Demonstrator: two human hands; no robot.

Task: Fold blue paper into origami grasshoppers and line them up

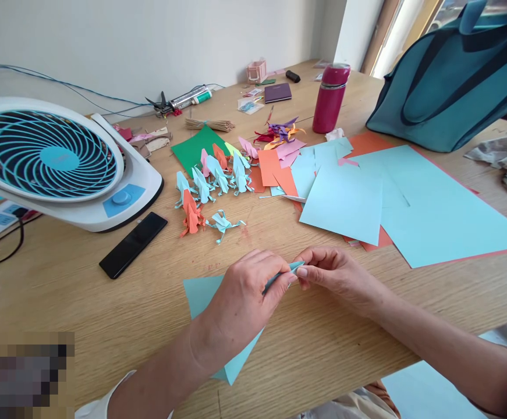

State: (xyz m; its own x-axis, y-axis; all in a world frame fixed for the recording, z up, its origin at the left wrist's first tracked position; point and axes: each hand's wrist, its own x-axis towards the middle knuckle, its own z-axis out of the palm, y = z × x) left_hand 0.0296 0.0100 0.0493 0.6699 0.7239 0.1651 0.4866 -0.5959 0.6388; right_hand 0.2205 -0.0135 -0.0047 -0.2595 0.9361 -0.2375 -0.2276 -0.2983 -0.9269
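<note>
A light blue sheet of paper (pixel 203 294), partly folded, lies near the front of the table under my left hand (pixel 253 291). The fingers of that hand are closed on the paper's raised fold. At its right-hand corner my right hand (pixel 329 270) pinches the tip between thumb and forefinger. Much of the sheet is hidden behind the left hand and wrist. Just beyond stand several folded paper figures, among them an orange one (pixel 191 210) and a light blue one (pixel 223 223) with thin limbs.
A fan (pixel 126 201) and a black phone (pixel 133 244) are at the left. Light blue paper sheets (pixel 344 201) and orange ones (pixel 270 167) overlap at centre right. Behind them are a magenta bottle (pixel 329 105) and a teal bag (pixel 449 81). A green sheet (pixel 192 145) lies behind the figures.
</note>
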